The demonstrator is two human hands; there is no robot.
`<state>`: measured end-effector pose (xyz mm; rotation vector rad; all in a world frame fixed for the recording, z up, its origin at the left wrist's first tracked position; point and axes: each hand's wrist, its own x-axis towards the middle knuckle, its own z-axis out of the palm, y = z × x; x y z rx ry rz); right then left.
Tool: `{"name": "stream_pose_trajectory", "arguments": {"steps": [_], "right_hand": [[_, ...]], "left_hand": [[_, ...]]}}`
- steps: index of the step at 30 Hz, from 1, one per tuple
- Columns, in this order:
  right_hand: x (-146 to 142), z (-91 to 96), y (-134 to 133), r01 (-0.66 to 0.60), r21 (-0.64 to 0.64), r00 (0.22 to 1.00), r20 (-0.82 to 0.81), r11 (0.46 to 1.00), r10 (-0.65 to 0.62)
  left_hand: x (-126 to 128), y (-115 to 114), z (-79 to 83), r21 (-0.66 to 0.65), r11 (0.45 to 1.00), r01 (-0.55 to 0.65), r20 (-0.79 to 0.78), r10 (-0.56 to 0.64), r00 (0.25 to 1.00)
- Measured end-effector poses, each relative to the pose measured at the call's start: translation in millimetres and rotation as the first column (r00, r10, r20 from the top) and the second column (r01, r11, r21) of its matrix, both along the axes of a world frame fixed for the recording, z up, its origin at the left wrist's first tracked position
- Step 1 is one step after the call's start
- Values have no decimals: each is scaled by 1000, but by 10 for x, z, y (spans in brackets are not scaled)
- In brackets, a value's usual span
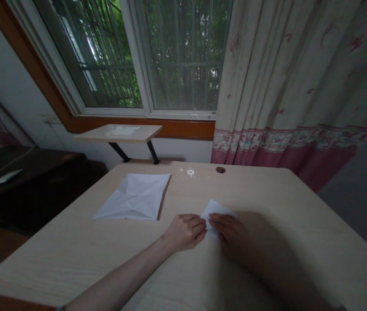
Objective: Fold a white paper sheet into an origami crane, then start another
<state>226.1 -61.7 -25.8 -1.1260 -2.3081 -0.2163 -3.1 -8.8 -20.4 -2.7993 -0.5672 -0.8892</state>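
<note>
A small folded piece of white paper (213, 208) lies on the wooden table, partly covered by both hands. My left hand (186, 232) is closed at the paper's left corner, its curled fingers pinching the edge there. My right hand (231, 231) lies over the right part of the paper with its fingers stretched out flat on it. To the left of my hands rests a larger square sheet of white paper (134, 196) with crossing creases. The paper's lower side is hidden under my hands.
The light wooden table (283, 207) has a round cable hole (220, 170) near its back edge. A raised shelf (147, 133) on black legs holds thin white paper (123, 130). A dark cabinet (50, 172) stands left; a curtain (267, 86) hangs behind.
</note>
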Motion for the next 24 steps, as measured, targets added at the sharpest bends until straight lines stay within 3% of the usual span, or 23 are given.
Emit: {"name": "stream_pose_trajectory", "arguments": {"steps": [5,14,18,24], "right_hand": [[2,27,1,-27,23,999,-45,999,28],[-16,55,21,-22,14,993,-115,1000,24],[-4,7,36,28,-13,994,-103,1000,-29],[69,-113,58,48,-67,991,-122,997,-56]], "left_hand": [[36,-7,23,77,997,-5,-62,10,998],[46,155,162,-28,999,20,-157,-24,987],[-30,187,120,-134,988,75,-77,-86,993],[-40,170,45,-264,960,88,87,-67,994]]}}
